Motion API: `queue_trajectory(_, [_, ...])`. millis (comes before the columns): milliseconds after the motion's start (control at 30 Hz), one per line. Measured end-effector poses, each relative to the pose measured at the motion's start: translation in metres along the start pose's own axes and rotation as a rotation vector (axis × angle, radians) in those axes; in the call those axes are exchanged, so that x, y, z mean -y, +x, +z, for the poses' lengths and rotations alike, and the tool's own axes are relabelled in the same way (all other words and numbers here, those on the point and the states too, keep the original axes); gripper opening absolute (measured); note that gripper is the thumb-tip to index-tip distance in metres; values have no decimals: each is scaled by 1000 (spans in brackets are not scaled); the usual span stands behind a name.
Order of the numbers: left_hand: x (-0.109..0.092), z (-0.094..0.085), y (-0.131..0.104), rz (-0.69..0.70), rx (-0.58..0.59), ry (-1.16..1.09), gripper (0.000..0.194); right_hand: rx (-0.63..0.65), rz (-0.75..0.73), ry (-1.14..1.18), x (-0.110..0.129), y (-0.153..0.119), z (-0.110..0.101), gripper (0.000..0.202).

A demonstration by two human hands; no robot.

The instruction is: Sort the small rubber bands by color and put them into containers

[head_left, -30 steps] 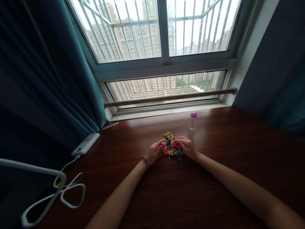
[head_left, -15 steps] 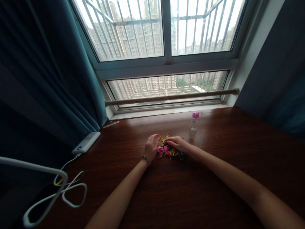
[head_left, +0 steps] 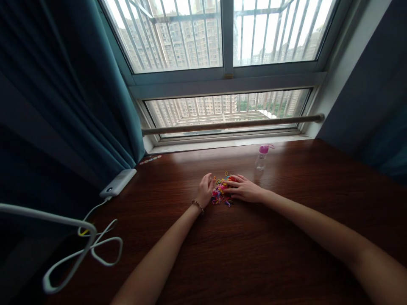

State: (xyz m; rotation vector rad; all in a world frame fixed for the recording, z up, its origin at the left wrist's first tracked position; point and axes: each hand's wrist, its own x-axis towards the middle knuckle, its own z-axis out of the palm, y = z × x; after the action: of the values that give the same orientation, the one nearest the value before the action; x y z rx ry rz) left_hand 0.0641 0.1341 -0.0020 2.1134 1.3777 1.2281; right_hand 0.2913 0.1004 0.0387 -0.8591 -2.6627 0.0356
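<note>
A pile of small colourful loops [head_left: 218, 195], which look like little elastic bands, lies on the brown wooden table [head_left: 254, 250] between my hands. Along its left edge stands my left hand [head_left: 205, 189], fingers raised and slightly curved, holding nothing that I can see. A beaded bracelet [head_left: 197, 205] circles that wrist. From the right, my right hand [head_left: 244, 189] lies over the pile with its fingers spread, covering part of it. One yellow loop [head_left: 226, 173] sits apart behind the heap.
A clear bottle with a pink lid [head_left: 261, 158] stands behind my right hand. To the left lie a white power strip-like box [head_left: 119, 183] and looped white cable [head_left: 106, 262]. A row of small round pieces [head_left: 150, 159] lies by the blue curtain [head_left: 104, 106]. A barred window [head_left: 229, 76] rises behind the table.
My right hand has gone from bunched fingers in the pile to spread fingers over its right side. The loops there are drawn in closer to my left hand. The view has shifted slightly.
</note>
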Motion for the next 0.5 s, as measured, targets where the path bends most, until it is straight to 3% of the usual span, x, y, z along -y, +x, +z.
queue_trajectory(67, [2, -1, 0, 11, -22, -64, 32, -17, 4, 5, -19, 10, 2, 40])
queue_trajectory(167, [3, -2, 0, 22, -17, -126, 27, -143, 107, 33, -36, 10, 7, 36])
queue_trajectory(400, [-9, -7, -1, 18, 2, -81, 13, -403, 297, 103, -51, -8, 20, 32])
queue_trajectory(500, [-14, -10, -1, 37, -6, -58, 12, -397, 351, 130, -53, -6, 22, 36])
